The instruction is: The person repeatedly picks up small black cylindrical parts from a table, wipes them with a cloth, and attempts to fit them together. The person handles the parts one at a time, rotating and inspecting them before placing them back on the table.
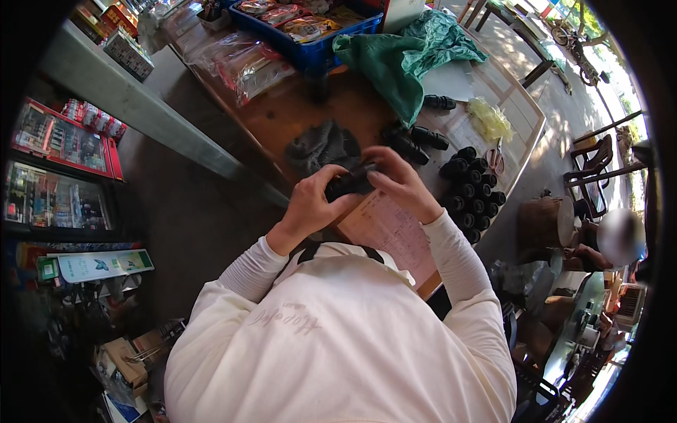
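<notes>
Head camera: a person in a white shirt grips a black plastic fitting [350,183] at the centre of the frame, over the near edge of a wooden table [271,123]. The left hand [309,203], its forearm angling up from the lower left, wraps the fitting's left end, thumb stretched rightward along the lower side. The right hand [400,180], its wrist bent inward above a forearm rising from the lower right, pinches the opposite end between thumb and curled fingers; the exact fingertip contact is hard to make out.

A dark grey cloth [321,145] lies just beyond the left hand. Right of centre, more black fittings [468,192] sit in a cluster near scissors [496,161] and a crumpled yellow bag [489,120]. A printed sheet [392,229] lies below the right hand; a green sack [416,60] and a blue crate [331,48] occupy the upper frame.
</notes>
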{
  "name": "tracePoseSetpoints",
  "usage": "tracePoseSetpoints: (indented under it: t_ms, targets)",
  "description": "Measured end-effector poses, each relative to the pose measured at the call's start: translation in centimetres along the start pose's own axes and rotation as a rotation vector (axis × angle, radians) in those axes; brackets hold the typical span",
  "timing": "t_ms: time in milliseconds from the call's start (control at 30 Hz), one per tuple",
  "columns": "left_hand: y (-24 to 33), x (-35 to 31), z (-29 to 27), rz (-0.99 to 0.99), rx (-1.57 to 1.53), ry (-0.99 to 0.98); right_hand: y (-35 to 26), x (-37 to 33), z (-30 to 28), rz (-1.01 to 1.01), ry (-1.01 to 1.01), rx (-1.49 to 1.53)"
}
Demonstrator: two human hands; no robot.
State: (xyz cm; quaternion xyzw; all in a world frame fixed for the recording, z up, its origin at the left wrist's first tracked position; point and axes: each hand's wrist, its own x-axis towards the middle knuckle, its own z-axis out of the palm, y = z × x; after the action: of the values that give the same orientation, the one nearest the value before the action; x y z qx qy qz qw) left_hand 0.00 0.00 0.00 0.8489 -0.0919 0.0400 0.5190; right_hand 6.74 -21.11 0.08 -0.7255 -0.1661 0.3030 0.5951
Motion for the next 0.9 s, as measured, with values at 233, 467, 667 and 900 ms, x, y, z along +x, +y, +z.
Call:
tracePoseSetpoints:
  t_ms: [233,467,667,900]
  targets:
    - [0.8,0.5,1.7,0.032,-0.008,0.023,0.8,-1.0,-1.6,-0.081,0.034,0.059]
    - [0.3,0.7,1.9,0.109,0.042,0.047,0.6,-0.6,-1.6,0.169,-0.001,0.089]
    - [0.3,0.5,1.7,0.075,0.062,0.055,0.2,-0.9,-0.4,0.055,0.12,0.14]
    - [0.0,0.5,1.3,0.075,0.06,0.055,0.0,-0.9,0.2,-0.033,0.15,0.223]
